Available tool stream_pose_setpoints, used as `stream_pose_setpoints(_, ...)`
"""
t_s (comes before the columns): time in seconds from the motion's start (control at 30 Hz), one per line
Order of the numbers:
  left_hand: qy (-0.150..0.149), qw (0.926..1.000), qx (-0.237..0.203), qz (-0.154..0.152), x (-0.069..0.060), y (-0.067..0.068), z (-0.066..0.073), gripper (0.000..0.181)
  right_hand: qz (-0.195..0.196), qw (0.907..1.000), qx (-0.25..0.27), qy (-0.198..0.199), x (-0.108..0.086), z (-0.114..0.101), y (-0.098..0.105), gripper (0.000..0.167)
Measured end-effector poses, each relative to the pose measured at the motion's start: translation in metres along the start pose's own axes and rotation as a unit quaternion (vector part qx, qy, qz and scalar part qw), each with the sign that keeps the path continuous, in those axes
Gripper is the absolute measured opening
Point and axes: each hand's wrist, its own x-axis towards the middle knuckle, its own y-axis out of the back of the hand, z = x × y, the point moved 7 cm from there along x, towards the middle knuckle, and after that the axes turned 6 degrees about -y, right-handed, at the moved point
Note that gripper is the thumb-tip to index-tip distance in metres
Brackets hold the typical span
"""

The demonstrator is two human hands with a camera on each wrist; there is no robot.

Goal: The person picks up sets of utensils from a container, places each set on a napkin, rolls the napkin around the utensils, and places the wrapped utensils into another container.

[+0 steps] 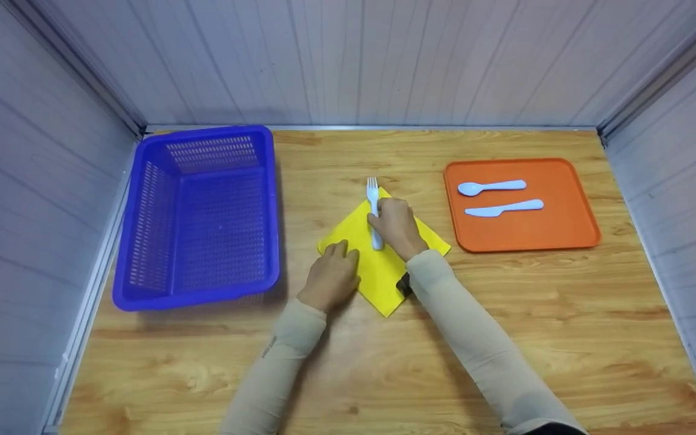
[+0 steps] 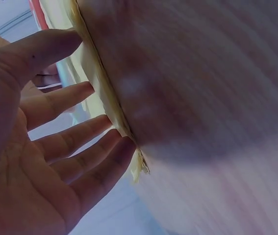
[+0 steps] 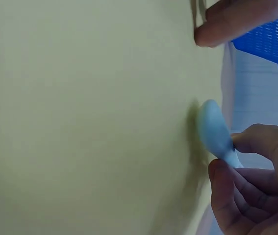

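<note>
A yellow napkin [image 1: 378,278] lies on the wooden table as a diamond, its layered edge showing in the left wrist view. Over it, my right hand [image 1: 397,225] pinches a light blue plastic fork [image 1: 374,199] between thumb and fingers, tines toward the back wall. The rounded end of the fork's handle [image 3: 212,125] shows close above the napkin in the right wrist view. At the napkin's left edge rests my left hand [image 1: 333,273], fingers spread and slightly bent, with fingertips touching the cloth and nothing gripped.
A blue plastic basket [image 1: 272,241] stands on the left of the table. On the right lies an orange tray [image 1: 565,229] bearing a light blue spoon [image 1: 493,186] and knife [image 1: 505,208]. Pale panel walls [image 1: 360,66] enclose the back and both sides.
</note>
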Motion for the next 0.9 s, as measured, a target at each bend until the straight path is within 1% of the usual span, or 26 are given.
stream_pose_setpoints(0.07, -0.001, 1.0000, 0.000, 0.001, 0.0003, -0.0003, 0.0008, 0.042, -0.007, 0.9999, -0.002, -0.008, 0.0004, 0.0010, -0.0033, 0.014)
stream_pose_setpoints(0.17, -0.004, 1.0000, 0.001, 0.009, 0.0000, -0.0001, 0.0019, 0.040, -0.004, 0.9999, -0.010, -0.011, 0.0009, 0.0022, -0.0060, 0.016)
stream_pose_setpoints(0.37, -0.020, 0.9986, 0.017, 0.046, -0.0032, 0.0027, 0.0033, 0.035, 0.028, 0.9984, -0.044, 0.024, 0.0005, -0.0002, -0.0073, 0.023)
stream_pose_setpoints(0.4, -0.021, 0.9985, 0.018, 0.047, -0.0036, 0.0029, 0.0030, 0.035, 0.033, 0.9978, -0.049, 0.030, 0.0003, -0.0012, -0.0073, 0.024)
stream_pose_setpoints(0.5, -0.019, 0.9987, 0.017, 0.045, -0.0038, 0.0025, 0.0031, 0.037, 0.033, 0.9978, -0.048, 0.030, 0.0001, -0.0010, -0.0068, 0.024)
stream_pose_setpoints(0.63, -0.017, 0.9990, 0.014, 0.040, -0.0040, 0.0020, 0.0028, 0.038, 0.024, 0.9987, -0.043, 0.016, 0.0010, 0.0012, -0.0070, 0.024)
stream_pose_setpoints(0.77, -0.016, 0.9992, 0.013, 0.035, -0.0034, 0.0018, 0.0019, 0.038, 0.018, 0.9994, -0.031, 0.005, 0.0019, 0.0033, -0.0071, 0.027)
stream_pose_setpoints(0.9, -0.019, 0.9993, 0.003, 0.032, -0.0033, 0.0028, 0.0010, 0.037, 0.019, 0.9994, -0.029, 0.003, 0.0016, 0.0039, -0.0062, 0.030)
